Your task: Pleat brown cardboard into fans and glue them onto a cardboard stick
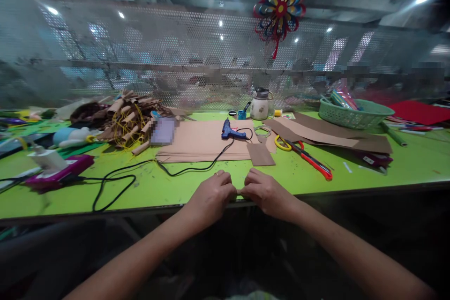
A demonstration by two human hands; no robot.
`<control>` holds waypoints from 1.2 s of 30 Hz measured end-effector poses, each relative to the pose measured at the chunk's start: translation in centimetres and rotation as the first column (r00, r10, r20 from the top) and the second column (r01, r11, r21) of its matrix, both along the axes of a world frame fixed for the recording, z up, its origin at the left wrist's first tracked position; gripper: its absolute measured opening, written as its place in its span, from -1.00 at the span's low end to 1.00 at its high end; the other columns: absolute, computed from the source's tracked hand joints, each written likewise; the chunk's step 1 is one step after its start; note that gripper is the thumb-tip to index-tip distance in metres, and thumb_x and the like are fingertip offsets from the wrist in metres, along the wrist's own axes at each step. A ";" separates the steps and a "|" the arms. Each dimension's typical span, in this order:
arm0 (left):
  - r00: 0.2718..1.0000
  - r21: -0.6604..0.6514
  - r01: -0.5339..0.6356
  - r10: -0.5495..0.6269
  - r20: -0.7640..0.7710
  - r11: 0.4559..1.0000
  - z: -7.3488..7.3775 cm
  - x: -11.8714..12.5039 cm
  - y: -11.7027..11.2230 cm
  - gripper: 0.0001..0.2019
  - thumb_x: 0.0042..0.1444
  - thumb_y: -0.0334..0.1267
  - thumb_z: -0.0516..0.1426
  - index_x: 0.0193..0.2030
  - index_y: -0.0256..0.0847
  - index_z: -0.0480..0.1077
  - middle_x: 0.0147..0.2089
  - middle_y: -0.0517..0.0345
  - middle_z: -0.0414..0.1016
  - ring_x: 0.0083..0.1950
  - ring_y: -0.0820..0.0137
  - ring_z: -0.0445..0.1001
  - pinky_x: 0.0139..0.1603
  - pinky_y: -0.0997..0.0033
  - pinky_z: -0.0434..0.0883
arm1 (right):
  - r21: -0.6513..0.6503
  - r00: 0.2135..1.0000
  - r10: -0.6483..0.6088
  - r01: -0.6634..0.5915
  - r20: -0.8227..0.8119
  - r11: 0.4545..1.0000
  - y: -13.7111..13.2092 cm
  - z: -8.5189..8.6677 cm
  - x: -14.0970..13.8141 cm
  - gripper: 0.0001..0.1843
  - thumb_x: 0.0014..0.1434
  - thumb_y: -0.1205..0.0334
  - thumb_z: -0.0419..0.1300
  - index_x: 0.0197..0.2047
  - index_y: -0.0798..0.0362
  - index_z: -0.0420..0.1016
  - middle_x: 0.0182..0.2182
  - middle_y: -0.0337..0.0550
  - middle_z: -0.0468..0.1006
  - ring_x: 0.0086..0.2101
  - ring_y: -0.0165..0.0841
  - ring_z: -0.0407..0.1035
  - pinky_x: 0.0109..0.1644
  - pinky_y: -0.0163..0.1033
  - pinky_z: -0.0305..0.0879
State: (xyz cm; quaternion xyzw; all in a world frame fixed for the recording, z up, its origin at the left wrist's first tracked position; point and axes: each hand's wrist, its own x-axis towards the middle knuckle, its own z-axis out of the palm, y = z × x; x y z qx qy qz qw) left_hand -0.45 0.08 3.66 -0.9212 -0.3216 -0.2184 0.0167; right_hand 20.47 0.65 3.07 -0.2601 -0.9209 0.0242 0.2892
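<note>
My left hand [213,194] and my right hand [267,192] rest side by side at the front edge of the green table [140,187], fingers curled under and meeting between them. Something small may be pinched there, but I cannot make it out. A ring shows on my left hand. Just beyond my hands lies a small brown card piece [260,154], and behind it a stack of brown card sheets [200,143]. A blue glue gun [231,131] sits on the stack, its black cord [116,183] trailing left.
Scissors with yellow handles [283,143] and a red cutter [314,163] lie to the right. More brown card [326,136] and a green basket [355,113] sit at the back right. Rolled card tubes [128,119] pile at the left. A paper flower [280,7] hangs on the mesh screen.
</note>
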 end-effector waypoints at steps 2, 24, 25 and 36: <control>1.000 -0.043 -0.021 0.022 0.006 0.999 0.2 0.0 0.0 -0.78 0.20 -0.42 0.00 -0.41 -0.24 0.42 -0.37 0.10 0.27 -0.31 0.38 0.25 -0.34 0.40 0.18 | -0.049 1.000 0.001 -0.003 -0.030 0.999 0.0 0.0 0.1 -0.80 0.21 0.44 0.06 -0.31 0.09 0.50 -0.43 -0.10 0.40 -0.34 -0.32 0.24 -0.33 -0.25 0.15; 0.653 -0.473 -0.176 0.462 0.600 0.864 2.6 0.4 -0.2 -0.73 0.13 -0.12 0.08 -0.23 -0.28 0.47 -0.34 0.07 0.47 -0.34 0.36 0.42 -0.30 0.38 0.37 | -0.131 0.844 -0.380 0.357 -0.378 0.925 -1.0 1.4 -1.8 -0.89 0.18 0.38 0.08 -0.30 0.06 0.43 -0.40 -0.10 0.44 -0.36 -0.29 0.31 -0.27 -0.20 0.21; 0.636 -0.594 -0.061 0.490 0.596 0.802 2.3 1.0 -0.4 -0.69 0.11 -0.07 0.09 -0.19 -0.29 0.47 -0.33 0.08 0.49 -0.36 0.36 0.43 -0.36 0.40 0.37 | -0.084 0.827 -0.406 0.407 -0.389 0.910 -1.4 1.2 -2.5 -0.88 0.20 0.38 0.06 -0.29 0.07 0.42 -0.40 -0.08 0.42 -0.35 -0.27 0.29 -0.26 -0.18 0.20; 0.793 -0.806 0.170 0.407 0.454 0.567 2.2 2.0 0.1 -0.61 0.10 0.04 0.00 -0.46 -0.29 0.31 -0.59 0.26 0.24 -0.55 0.49 0.17 -0.53 0.51 0.12 | -0.077 0.885 -0.335 0.328 -0.324 0.942 -4.1 1.4 -4.2 -0.88 0.22 0.35 0.08 -0.21 0.08 0.43 -0.35 -0.07 0.38 -0.30 -0.26 0.26 -0.23 -0.17 0.27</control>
